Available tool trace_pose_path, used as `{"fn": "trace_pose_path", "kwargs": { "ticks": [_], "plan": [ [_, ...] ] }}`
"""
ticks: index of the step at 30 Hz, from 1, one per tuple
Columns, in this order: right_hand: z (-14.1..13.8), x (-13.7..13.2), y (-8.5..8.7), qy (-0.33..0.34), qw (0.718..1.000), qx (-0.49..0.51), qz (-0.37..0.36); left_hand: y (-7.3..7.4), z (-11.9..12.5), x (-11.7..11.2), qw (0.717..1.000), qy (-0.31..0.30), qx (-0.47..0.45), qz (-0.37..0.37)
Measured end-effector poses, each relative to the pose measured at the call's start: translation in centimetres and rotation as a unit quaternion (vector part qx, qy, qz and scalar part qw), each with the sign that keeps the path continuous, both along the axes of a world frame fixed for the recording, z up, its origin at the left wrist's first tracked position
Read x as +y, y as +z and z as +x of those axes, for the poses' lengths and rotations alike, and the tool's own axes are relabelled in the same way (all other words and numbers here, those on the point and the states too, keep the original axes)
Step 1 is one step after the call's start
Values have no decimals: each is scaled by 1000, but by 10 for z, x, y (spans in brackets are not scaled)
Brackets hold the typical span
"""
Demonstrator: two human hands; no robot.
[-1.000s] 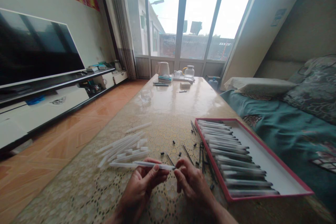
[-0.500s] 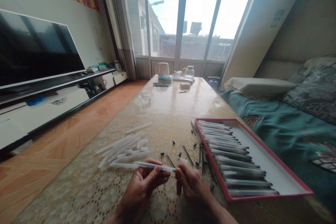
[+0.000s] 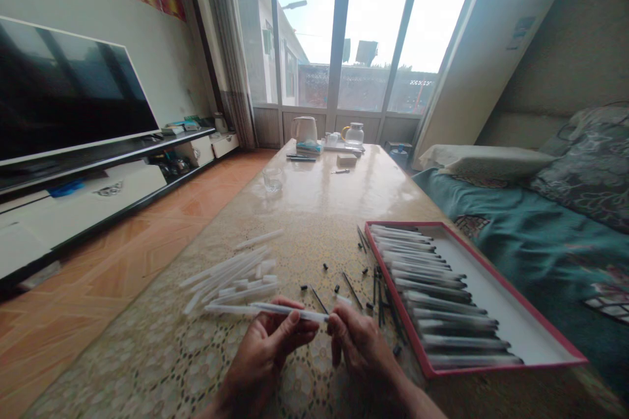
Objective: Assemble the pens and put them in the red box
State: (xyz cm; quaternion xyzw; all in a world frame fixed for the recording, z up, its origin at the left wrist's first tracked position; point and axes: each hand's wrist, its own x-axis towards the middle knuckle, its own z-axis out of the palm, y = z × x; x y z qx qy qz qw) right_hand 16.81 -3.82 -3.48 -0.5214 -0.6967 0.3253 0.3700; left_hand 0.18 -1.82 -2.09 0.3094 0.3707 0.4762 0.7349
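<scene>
A pen with a translucent white barrel lies level between my hands above the table. My left hand is closed around its middle, thumb on top. The fingers of my right hand pinch the pen's right end, where a dark bit shows; the rest of that end is hidden. Just beyond my hands are a dark refill and small black plugs. To the left lies a pile of translucent pen barrels with short clear caps.
At the right, a pink-rimmed tray holds a row of pens. Dark refills lie along its left side. Farther off on the table stand a glass, a small box and a glass jug.
</scene>
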Motion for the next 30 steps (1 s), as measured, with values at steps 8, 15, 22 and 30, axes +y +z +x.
{"fn": "trace_pose_path", "kwargs": {
  "ticks": [8, 15, 22, 30],
  "plan": [
    [0, 0, 2, -3, 1000, 14, -1, 0, 0, -1, 1000, -7, 9, 11],
    [1, -2, 12, -23, 996, 68, -61, -4, 0, 2, 1000, -15, 1, 14],
    [15, -2, 19, -157, 986, -45, 32, 0, -2, 1, 1000, 18, 22, 4],
    [8, -5, 15, -41, 949, -237, 202, -4, 0, 3, 983, -49, 139, 113]
  ]
}}
